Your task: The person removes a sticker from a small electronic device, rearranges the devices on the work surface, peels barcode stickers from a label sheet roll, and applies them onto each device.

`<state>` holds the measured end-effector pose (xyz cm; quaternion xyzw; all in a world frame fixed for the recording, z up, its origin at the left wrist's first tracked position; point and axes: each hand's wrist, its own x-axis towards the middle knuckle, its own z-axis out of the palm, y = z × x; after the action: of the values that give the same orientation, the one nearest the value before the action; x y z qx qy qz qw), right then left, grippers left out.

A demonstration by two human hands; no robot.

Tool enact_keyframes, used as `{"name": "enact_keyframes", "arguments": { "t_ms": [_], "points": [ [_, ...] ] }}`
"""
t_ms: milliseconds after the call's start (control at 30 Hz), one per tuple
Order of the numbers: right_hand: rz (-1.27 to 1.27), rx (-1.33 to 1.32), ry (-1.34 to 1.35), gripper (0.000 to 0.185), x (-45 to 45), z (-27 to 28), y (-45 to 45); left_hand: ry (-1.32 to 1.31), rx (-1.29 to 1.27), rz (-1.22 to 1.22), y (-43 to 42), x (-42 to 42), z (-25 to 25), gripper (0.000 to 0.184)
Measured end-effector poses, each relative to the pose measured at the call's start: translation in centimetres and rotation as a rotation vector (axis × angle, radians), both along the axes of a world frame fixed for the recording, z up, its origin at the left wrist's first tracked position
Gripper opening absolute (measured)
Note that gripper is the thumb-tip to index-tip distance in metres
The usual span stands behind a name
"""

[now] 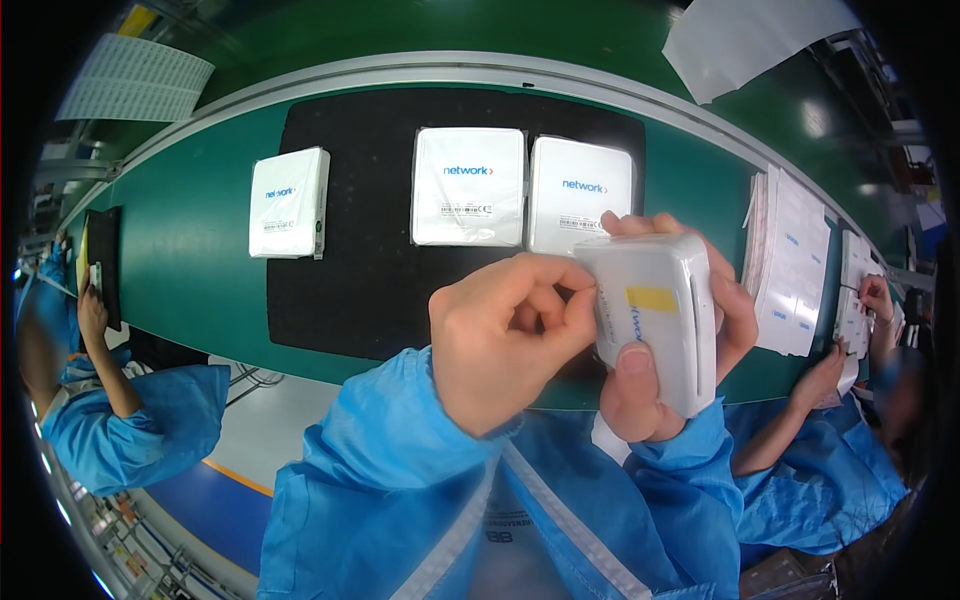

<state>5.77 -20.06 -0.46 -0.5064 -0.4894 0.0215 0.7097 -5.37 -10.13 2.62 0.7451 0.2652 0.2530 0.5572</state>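
Note:
My right hand [735,315] holds a white, flat box-shaped device [655,285] in clear plastic film, tilted up in front of me. Its thumb presses on the front and its fingers wrap round the far edge. A yellow tape strip [650,299] lies across the printed face, partly over the lettering. My left hand [510,335] is closed in a pinch at the device's left edge, where the plastic film seems to be between thumb and forefinger. Behind the hands lie a white device [582,185] and another white device [469,185], both marked "network".
A third white device [287,205] lies on the left edge of the black mat [365,200]. The mat covers part of the green table [185,220]. White printed packs [795,265] are stacked at right. Co-workers in blue sleeves [150,415] sit on both sides.

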Motion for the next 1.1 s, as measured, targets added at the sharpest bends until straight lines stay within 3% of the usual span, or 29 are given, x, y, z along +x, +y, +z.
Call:
{"name": "enact_keyframes", "arguments": {
  "t_ms": [1100],
  "points": [
    [0.004,0.003,0.004,0.060,-0.40,0.14,0.04,-0.031,0.008,-0.043,0.02,0.07,-0.52,0.017]
  ]
}}
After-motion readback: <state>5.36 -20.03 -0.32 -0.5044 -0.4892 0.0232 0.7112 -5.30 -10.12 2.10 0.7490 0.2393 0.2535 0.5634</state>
